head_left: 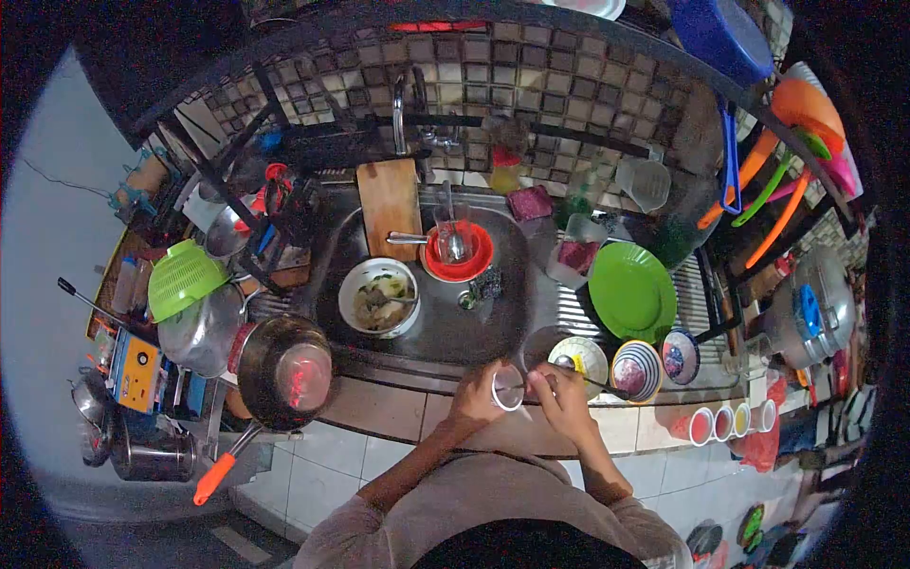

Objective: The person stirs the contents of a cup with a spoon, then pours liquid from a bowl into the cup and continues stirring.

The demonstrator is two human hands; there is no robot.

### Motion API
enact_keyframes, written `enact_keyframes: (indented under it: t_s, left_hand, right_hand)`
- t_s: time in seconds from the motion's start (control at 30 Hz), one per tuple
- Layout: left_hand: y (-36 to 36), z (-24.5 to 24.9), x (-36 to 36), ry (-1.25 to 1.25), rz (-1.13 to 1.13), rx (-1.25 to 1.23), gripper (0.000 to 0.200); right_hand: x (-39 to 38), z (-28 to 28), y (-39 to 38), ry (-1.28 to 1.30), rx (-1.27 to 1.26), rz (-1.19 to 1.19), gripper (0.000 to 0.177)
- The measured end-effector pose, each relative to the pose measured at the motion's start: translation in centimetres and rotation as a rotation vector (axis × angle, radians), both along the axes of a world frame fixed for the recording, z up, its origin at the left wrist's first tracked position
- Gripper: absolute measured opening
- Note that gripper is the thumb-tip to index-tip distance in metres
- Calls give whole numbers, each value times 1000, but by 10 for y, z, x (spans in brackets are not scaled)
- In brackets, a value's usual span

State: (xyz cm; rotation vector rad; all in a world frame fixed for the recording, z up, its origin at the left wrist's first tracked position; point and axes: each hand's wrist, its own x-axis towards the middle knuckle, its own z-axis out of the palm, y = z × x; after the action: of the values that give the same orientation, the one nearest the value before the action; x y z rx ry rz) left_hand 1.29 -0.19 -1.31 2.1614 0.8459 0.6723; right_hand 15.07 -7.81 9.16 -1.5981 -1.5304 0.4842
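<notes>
My left hand (474, 396) is wrapped round a small clear plastic cup (507, 391) with a white rim, tilted toward me at the counter's front edge. Beside it, my right hand (566, 398) pinches a thin dark utensil, perhaps a spoon; one end reaches the cup's mouth and the other points right. What the cup contains is hard to make out. Just beyond my right hand stand a light patterned bowl (590, 358) with something yellow in it, a striped bowl (648, 353) with pinkish contents, and a smaller blue-and-white bowl (681, 343).
The sink (445, 341) holds a white bowl (353, 321) of food scraps, a red bowl (479, 261) and a wooden board (387, 204). A green plate (632, 289) leans on the right. Several filled plastic cups (700, 427) stand front right; a pan (261, 379) sits left.
</notes>
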Motion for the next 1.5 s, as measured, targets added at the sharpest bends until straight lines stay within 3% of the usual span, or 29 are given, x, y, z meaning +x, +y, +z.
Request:
enact_keyframes:
  t_s: [0.07,0.17,0.27,0.33,0.43,0.5,0.57,0.6,0.63,0.7,0.8,0.87,1.0,1.1,1.17,1.2,1.3,1.43,1.47,1.5]
  left_hand:
    - [1,8,-2,-139,-47,31,62]
    - [-4,-19,-1,-183,43,49,60]
    - [-2,17,0,-83,10,-85,60]
    - [2,5,3,-96,-10,-20,61]
    - [3,4,5,-141,-29,-13,63]
    - [1,9,5,-176,-26,-75,64]
    - [0,14,4,-141,26,29,62]
    - [-1,18,3,-141,30,33,62]
    - [-2,22,3,-141,35,-17,61]
    - [-3,23,3,-139,39,-63,61]
    - [-1,20,3,40,58,-11,61]
    - [-1,18,2,-170,11,138,62]
    - [-3,18,-3,-233,22,44,59]
    - [-6,16,-11,-260,114,107,56]
    - [-8,35,-19,-171,129,-50,53]
    - [-8,21,-24,-172,169,-283,50]
    - [-20,13,-47,-132,329,-73,50]
    - [-42,15,-84,-183,521,-27,60]
    - [-50,12,-92,-183,568,-15,60]
    - [-58,8,-100,-277,615,-118,63]
  right_hand:
    - [0,-3,0,-3,6,-6,19]
    - [1,-8,-1,-80,63,14,18]
    - [2,-2,0,22,36,-32,18]
    - [5,-3,1,-145,47,7,18]
    - [3,1,0,-7,-5,-17,18]
    - [3,4,2,-76,21,-8,18]
    - [4,3,3,-142,51,4,17]
    - [4,-1,0,-51,11,0,17]
    - [5,-2,0,40,-27,-5,17]
    - [4,5,2,-16,0,-1,17]
    - [9,1,1,-47,4,18,18]
    - [8,-1,0,-17,-24,44,18]
    - [6,2,1,-10,17,32,19]
    - [0,-11,-2,65,19,34,17]
    - [-4,-10,1,86,-10,97,13]
    - [-11,-1,3,139,-55,114,14]
    - [-30,5,5,171,-70,212,11]
    - [-57,-7,15,244,-21,365,10]
    - [-62,-31,18,334,-23,421,12]
    - [-69,-25,23,339,-21,466,12]
